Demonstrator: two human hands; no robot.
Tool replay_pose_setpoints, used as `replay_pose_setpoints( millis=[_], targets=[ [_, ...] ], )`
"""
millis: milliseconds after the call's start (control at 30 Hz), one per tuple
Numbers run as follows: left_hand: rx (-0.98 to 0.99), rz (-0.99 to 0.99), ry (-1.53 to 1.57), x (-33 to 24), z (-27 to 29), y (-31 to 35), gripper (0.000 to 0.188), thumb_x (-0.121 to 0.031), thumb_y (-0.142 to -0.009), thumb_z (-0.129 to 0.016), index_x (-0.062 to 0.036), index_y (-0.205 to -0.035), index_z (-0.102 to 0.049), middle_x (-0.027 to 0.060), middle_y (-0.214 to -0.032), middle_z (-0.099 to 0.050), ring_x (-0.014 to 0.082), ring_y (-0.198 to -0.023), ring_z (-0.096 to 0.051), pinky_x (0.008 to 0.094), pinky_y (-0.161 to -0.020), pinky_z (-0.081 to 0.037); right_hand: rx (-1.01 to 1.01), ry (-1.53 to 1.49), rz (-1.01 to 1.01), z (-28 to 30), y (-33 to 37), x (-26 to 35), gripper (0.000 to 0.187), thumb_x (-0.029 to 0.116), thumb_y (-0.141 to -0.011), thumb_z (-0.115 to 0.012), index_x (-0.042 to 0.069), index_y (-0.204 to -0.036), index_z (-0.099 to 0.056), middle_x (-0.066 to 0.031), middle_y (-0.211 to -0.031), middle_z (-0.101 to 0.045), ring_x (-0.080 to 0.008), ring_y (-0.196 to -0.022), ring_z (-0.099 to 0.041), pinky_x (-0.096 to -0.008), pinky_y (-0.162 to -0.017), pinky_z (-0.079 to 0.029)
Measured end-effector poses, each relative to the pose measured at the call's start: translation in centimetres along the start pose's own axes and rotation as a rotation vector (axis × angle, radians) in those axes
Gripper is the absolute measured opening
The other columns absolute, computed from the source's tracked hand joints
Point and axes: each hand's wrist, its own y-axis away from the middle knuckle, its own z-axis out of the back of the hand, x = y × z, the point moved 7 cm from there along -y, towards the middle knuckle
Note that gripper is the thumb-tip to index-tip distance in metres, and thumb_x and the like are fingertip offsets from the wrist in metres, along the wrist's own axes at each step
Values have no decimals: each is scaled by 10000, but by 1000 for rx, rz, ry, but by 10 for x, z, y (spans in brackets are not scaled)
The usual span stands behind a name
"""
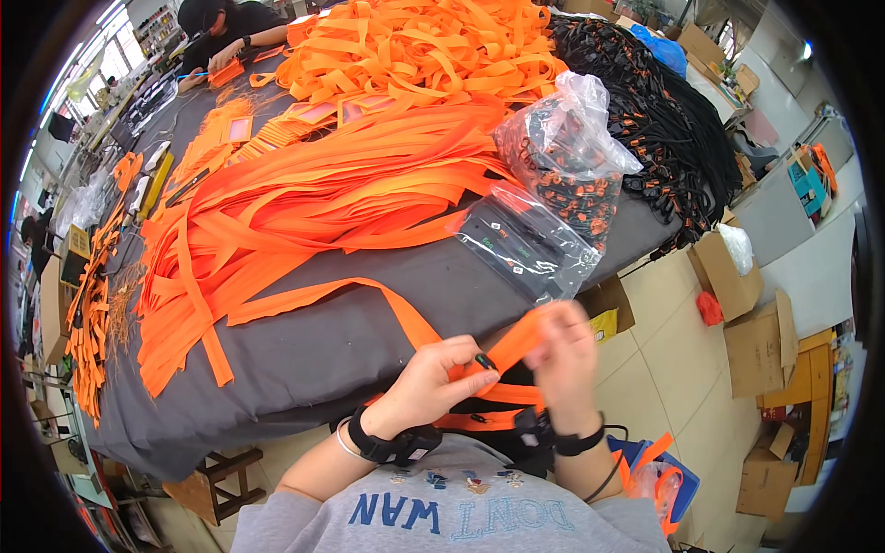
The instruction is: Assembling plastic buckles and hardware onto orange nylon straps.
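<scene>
In front of my body, my left hand [441, 376] is closed round an orange webbing strap [518, 343], its thumb against a small black piece [485, 361] that I cannot make out clearly. My right hand [564, 355], blurred by motion, pinches the same band higher up and to the right. Between the two hands the strap is pulled into a short slanting stretch. A longer orange tail [396, 300] runs from my left hand across the table's near part. More orange webbing [498, 419] lies below the hands, against dark material.
On the grey-covered table [304, 341] lie long orange straps [323, 184] and a tangled orange heap [415, 46]. Black cords [659, 120], a filled clear bag [572, 157] and a flat plastic pouch [525, 244] lie to the right. Another person [226, 37] works at the far left. Cardboard boxes [761, 341] stand right.
</scene>
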Motion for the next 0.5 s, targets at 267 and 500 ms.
replay_pose_setpoints(
  millis=[267,500],
  targets=[
    [197,110,87,13,0,13,165,-128,-845,-660,20,-901,-613,107,-768,-583,204,-668,-563,282,-633,-451,-244,-95,516,129,-12,120,141,177,-941,-534,65,-1017,-574,-8,-893,-596,-69,-748,-514,-232,-661,-434],
    [65,-62,-534,-18,59,18,195,-141,-744,-710,-23,-888,-651,127,-797,-636,323,-734,-587,365,-657,-468,-572,-182,663,223,11,155,255,233,-956,-504,13,-1065,-576,-87,-1030,-593,-199,-1013,-533,-352,-943,-402]
  ],
)
